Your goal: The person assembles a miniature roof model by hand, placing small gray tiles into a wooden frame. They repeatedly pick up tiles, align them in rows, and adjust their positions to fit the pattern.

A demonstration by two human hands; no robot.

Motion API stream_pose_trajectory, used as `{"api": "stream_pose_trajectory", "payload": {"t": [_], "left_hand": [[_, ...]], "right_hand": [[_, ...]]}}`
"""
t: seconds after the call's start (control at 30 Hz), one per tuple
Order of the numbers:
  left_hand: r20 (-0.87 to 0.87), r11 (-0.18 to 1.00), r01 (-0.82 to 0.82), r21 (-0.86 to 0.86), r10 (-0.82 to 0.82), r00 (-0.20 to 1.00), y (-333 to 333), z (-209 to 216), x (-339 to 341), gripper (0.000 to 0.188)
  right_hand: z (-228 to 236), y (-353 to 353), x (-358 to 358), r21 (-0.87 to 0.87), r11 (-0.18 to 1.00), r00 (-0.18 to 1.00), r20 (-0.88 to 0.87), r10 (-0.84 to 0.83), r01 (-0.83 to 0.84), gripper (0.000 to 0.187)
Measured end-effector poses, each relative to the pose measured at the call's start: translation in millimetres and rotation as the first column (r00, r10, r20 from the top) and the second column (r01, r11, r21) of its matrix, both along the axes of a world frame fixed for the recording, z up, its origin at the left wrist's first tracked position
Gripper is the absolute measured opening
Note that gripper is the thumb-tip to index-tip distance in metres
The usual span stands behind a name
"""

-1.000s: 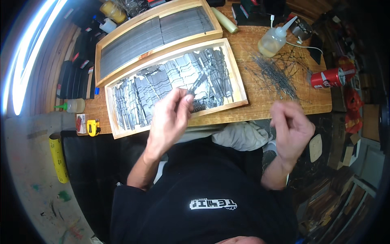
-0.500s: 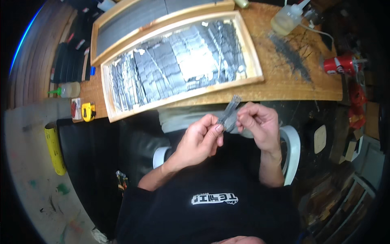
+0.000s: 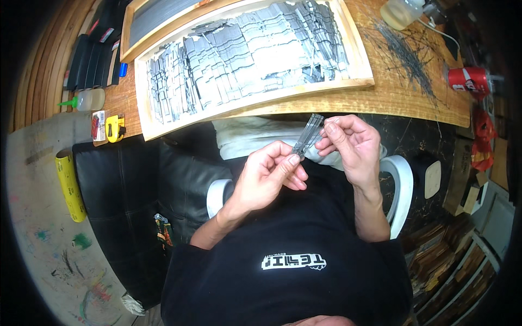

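Observation:
My left hand pinches a small bundle of thin grey strips between thumb and forefinger, their free ends fanning up and away from me. Close beside the strips, my right hand has its thumb and forefinger pressed together. Whatever is in that pinch is too small to make out. Both hands hover over my lap, just short of the table's near edge. Beyond them, a shallow wooden frame lies slanted on the table, filled with rows of grey, shiny strips.
A second wooden frame lies behind. On the table are a heap of dark thin scraps, a squeeze bottle, a red can and a yellow tape measure. White chair arms flank me.
The table and frame sit higher in the picture as the view shifts. My right hand has risen a little beside the strips, and the bundle's ends look more spread. My left hand keeps its pinch.

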State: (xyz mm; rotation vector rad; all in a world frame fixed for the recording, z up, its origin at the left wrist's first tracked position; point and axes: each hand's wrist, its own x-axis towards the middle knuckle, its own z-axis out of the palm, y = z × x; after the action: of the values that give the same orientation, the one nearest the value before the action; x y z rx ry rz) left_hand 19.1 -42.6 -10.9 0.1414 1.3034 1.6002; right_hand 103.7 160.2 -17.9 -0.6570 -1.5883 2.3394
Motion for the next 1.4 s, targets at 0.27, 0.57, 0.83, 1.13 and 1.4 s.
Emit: {"api": "stream_pose_trajectory", "payload": {"t": [0.27, 0.57, 0.83, 1.13, 1.4], "left_hand": [[0.116, 0.998, 0.018, 0.055, -0.024, 0.993, -5, -8, -8, 0.019], [0.203, 0.985, -0.024, 0.171, -0.012, 0.979, -5, -18, -9, 0.020], [-0.062, 1.000, -0.011, 0.012, 0.012, 0.998, 0, -9, -1, 0.016], [-0.027, 0.996, 0.081, 0.033, -0.080, 0.996, -4, -12, -2, 0.017], [0.141, 0.993, 0.103, 0.060, -0.110, 0.984, 0, -5, -4, 0.023]], "right_hand": [[-6, -4, 0, 0.005, 1.000, 0.998, -0.058, -0.022, 0.022, 0.013], [-17, 2, -2, -0.172, 0.983, 0.969, -0.245, 0.015, -0.059, 0.008], [-16, -7, -4, 0.007, 0.997, 0.992, -0.107, -0.070, 0.071, 0.012], [-14, -1, 1, 0.012, 1.000, 0.999, -0.046, 0.020, -0.020, 0.013], [-14, 5, 1, -0.012, 1.000, 0.997, -0.080, 0.015, -0.016, 0.012]]}}
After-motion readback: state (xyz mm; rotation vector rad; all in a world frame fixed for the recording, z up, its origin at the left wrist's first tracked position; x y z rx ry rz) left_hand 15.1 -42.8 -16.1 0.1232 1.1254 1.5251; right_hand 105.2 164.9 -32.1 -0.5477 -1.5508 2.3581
